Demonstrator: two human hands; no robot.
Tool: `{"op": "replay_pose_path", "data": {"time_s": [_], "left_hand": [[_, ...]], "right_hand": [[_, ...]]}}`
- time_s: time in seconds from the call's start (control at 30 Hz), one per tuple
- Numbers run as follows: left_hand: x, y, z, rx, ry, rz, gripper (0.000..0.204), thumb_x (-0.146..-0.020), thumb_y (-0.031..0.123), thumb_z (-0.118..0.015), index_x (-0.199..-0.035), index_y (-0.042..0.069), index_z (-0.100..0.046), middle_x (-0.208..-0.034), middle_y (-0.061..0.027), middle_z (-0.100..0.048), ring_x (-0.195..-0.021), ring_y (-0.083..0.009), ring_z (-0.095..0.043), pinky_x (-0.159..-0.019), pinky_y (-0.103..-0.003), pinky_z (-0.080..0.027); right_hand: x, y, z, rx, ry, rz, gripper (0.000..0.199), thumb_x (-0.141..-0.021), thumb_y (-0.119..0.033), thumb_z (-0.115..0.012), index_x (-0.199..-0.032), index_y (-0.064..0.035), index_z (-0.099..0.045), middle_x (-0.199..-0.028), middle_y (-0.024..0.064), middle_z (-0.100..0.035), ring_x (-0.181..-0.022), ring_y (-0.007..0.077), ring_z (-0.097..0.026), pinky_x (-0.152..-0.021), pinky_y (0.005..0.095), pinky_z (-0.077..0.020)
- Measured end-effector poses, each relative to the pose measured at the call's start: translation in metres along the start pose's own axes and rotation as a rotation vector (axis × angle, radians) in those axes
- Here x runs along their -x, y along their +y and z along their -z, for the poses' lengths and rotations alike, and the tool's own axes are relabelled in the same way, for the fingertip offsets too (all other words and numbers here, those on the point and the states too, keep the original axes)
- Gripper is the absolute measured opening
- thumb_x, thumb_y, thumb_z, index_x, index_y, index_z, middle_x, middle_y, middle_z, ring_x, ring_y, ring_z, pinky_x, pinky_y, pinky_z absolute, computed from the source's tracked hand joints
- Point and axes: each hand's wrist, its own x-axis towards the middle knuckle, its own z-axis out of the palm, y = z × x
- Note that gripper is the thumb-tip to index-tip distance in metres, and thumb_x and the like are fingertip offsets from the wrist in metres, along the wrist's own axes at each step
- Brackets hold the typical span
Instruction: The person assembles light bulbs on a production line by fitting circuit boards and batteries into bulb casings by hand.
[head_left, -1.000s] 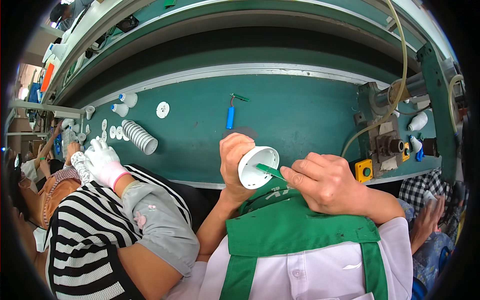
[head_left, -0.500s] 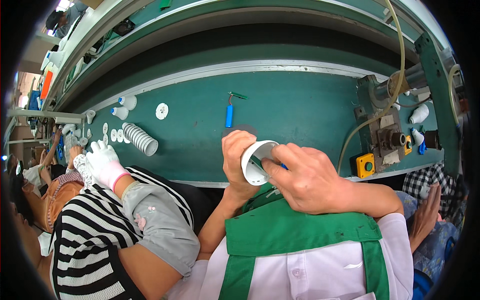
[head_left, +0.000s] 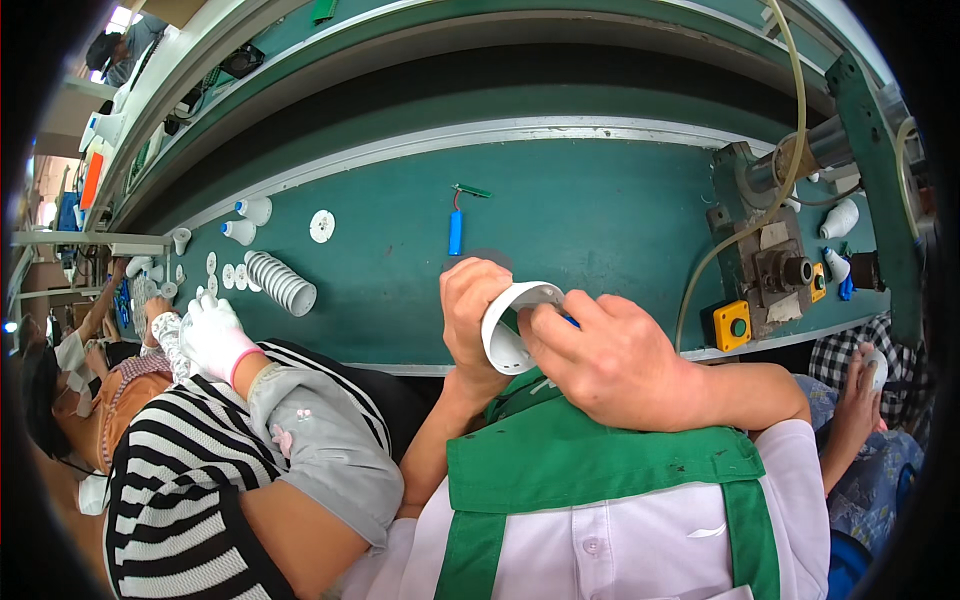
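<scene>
Right hand (head_left: 615, 360) has closed in over the mouth of the white cup-shaped housing (head_left: 508, 325), covering the green part it held out a second ago; only a sliver of green and blue shows at the fingertips now. Left hand (head_left: 475, 310) wraps the housing from the left, fingers curled round its wall, open mouth facing right toward the right hand, long axis roughly level. Right fingers are pressed together at the rim, pinching something mostly hidden; what exactly, cannot tell. Both hands sit just above the near edge of the green conveyor belt (head_left: 600, 210). To the left, a co-worker's white-gloved hand (head_left: 215, 335) rests at the same near edge, beside a row of nested white housings (head_left: 280, 280). Mid-belt beyond the hands: a blue cylinder cell (head_left: 455, 232), clear of the grip. Right end: a yellow push-button box (head_left: 733, 325) and a metal fixture (head_left: 775, 265). Far left corner: small white discs (head_left: 321, 225).
</scene>
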Motion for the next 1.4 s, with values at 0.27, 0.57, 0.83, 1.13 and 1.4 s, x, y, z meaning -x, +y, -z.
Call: {"op": "replay_pose_path", "data": {"time_s": [0.27, 0.57, 0.83, 1.13, 1.4], "left_hand": [[0.000, -0.003, -0.002, -0.034, -0.004, -0.026, 0.044, -0.069, 0.007, -0.069, -0.105, 0.005, -0.043, -0.092, -0.0121, -0.053, -0.084, -0.0252, -0.052, -0.075, -0.038, -0.044], [-0.001, -0.004, -0.003, -0.040, 0.021, -0.032, 0.039, -0.066, 0.004, -0.066, -0.100, 0.003, -0.048, -0.090, -0.0116, -0.053, -0.079, -0.0268, -0.052, -0.071, -0.039, -0.044], [-0.001, -0.004, -0.003, -0.080, -0.001, -0.053, 0.040, -0.065, 0.005, -0.067, -0.100, 0.003, -0.049, -0.089, -0.0120, -0.053, -0.080, -0.0270, -0.051, -0.072, -0.039, -0.044], [0.006, -0.003, -0.007, -0.078, -0.001, 0.018, 0.046, -0.064, 0.005, -0.069, -0.104, 0.003, -0.047, -0.092, -0.0126, -0.053, -0.081, -0.0281, -0.052, -0.071, -0.038, -0.043], [-0.004, 0.002, -0.008, 0.012, -0.213, 0.423, 0.060, -0.062, -0.001, -0.070, -0.109, 0.004, -0.033, -0.098, -0.0137, -0.045, -0.083, -0.0296, -0.050, -0.072, -0.038, -0.042]], "right_hand": [[0.001, 0.003, -0.005, -0.100, -0.020, -0.026, 0.036, -0.057, -0.010, -0.058, -0.091, 0.0034, -0.061, -0.082, 0.0067, -0.052, -0.065, 0.0163, -0.050, -0.049, 0.0257, -0.0406], [-0.002, 0.005, -0.012, -0.155, 0.004, -0.027, 0.025, -0.056, -0.010, -0.059, -0.079, 0.0005, -0.056, -0.072, 0.0053, -0.046, -0.064, 0.0164, -0.049, -0.048, 0.0262, -0.0423], [-0.004, 0.004, -0.016, -0.130, 0.033, 0.008, 0.011, -0.055, -0.009, -0.060, -0.062, -0.0030, -0.054, -0.066, 0.0054, -0.043, -0.060, 0.0155, -0.049, -0.043, 0.0258, -0.0405], [-0.008, 0.017, -0.008, -0.318, -0.082, -0.019, 0.009, -0.059, -0.006, -0.058, -0.064, -0.0008, -0.054, -0.070, 0.0094, -0.047, -0.060, 0.0220, -0.054, -0.045, 0.0315, -0.0448], [-0.013, 0.035, -0.006, -0.579, -0.233, -0.249, 0.028, -0.069, -0.012, -0.068, -0.091, 0.0010, -0.058, -0.082, 0.0125, -0.055, -0.067, 0.0321, -0.056, -0.055, 0.0386, -0.0444]]}}
